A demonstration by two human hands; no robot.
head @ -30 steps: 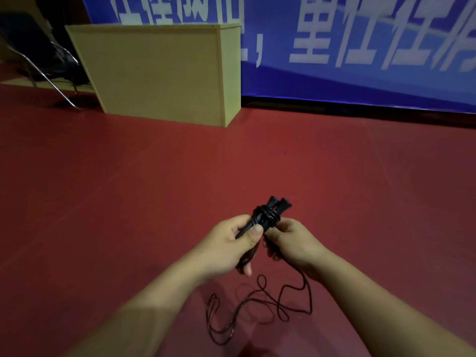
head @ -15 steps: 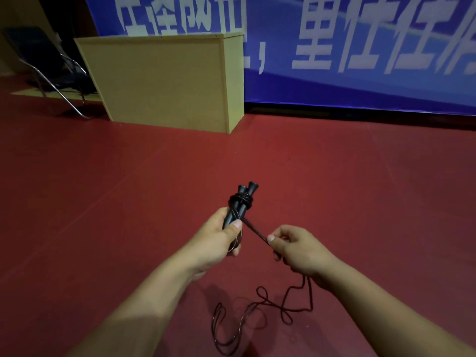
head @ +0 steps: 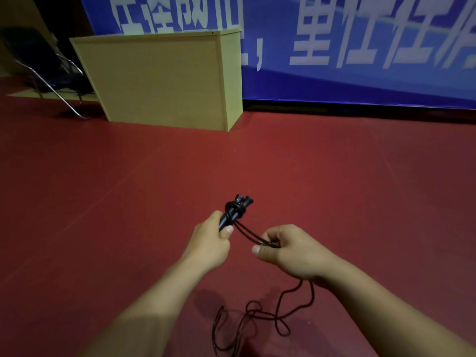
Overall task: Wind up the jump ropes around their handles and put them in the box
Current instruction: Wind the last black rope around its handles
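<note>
Just past your left hand, the two black handles stick up side by side, with your fingers and thumb curled round their lower ends. A few turns of rope already sit tight round the handles above your thumb. Your right hand is just beside the left now, pinching a doubled strand that runs straight from the wraps into its curled fingers.

A second ago that right hand was up against the handles, laying a turn on. Half a second ago it had drawn away with a single strand stretched out. Now it has pulled further toward you and the strand shows as two lines, taut between your hands. You look to be between turns, taking up slack for the next pass.

Below your right wrist the loose rope hangs down and lies in tangled loops on the red floor. That pile looks about as large as before, so most of the winding is probably still ahead of you.

Well beyond both hands stands a tan wooden box against the blue banner, with a folding chair at its left. It may be the box meant for the ropes, but its inside is hidden from here.
</note>
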